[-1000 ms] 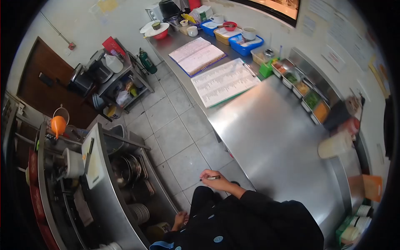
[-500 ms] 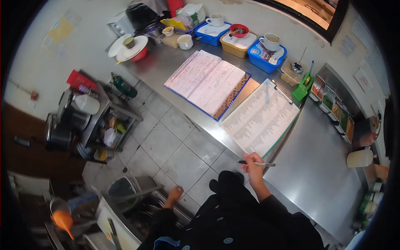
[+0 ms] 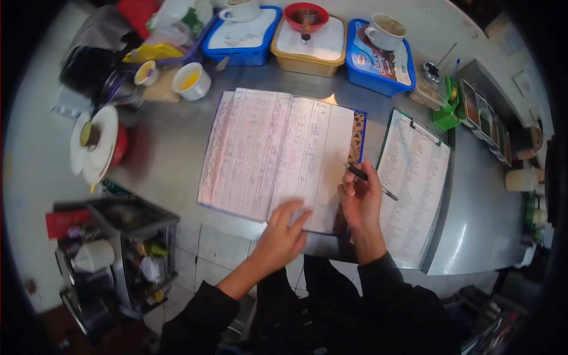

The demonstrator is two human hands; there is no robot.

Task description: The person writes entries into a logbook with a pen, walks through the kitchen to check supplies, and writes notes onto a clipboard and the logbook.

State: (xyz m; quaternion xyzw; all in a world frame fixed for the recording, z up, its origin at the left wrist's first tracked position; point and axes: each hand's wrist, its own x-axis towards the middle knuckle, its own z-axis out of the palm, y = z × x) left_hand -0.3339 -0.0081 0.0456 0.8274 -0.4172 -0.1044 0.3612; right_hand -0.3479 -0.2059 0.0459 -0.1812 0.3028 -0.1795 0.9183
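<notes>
An open notebook (image 3: 248, 154) with handwritten pages lies on the steel counter. My left hand (image 3: 281, 236) is over its lower edge near the spine, fingers apart and holding nothing; whether the fingertips touch the page I cannot tell. A pen (image 3: 358, 173) with a dark end and clear barrel is held in my right hand (image 3: 362, 204), at the notebook's lower right corner. Beside that hand, to the right, lies a clipboard (image 3: 439, 142) with a printed list (image 3: 414, 189) clamped on it.
Behind the notebook stand a blue tub (image 3: 269, 50), a tan tub (image 3: 307, 65) and an ice cream tub (image 3: 378, 80), with cups and a red bowl (image 3: 319, 22) on top. A green holder (image 3: 448, 118) and food trays (image 3: 485, 121) are at right. A metal cart (image 3: 148, 219) stands lower left.
The view has turned and moved closer to the counter. My left hand has come up from low beside my body to the notebook. My right hand has moved from the clipboard's lower edge to the notebook's corner.
</notes>
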